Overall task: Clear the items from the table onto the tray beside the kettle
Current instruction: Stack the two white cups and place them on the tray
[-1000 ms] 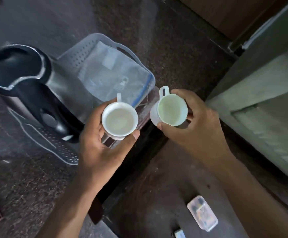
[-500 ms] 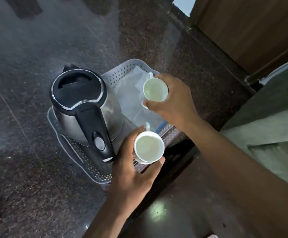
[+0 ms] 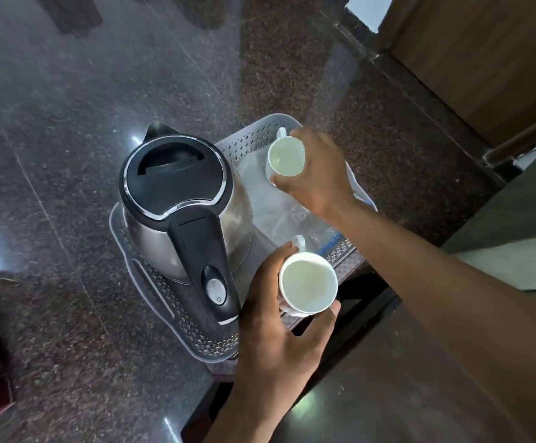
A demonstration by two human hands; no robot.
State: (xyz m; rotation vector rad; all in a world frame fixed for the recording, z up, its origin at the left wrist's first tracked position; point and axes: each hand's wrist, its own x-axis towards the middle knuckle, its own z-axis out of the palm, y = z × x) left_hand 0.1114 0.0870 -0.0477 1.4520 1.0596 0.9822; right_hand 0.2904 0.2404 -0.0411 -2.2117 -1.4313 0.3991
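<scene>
Both white cups have travelled further over the perforated tray since a moment ago: the right hand grips the far cup low at the tray's far end, while the left hand clasps the near cup above its front edge. Neither looks released, so setting both down remains. Beside them on the tray stands the steel kettle; around lies speckled dark granite counter, with a wooden panel behind.

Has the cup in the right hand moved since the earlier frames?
Yes. The cup in the right hand went from beyond the tray's near edge to over the tray, beside the kettle.
</scene>
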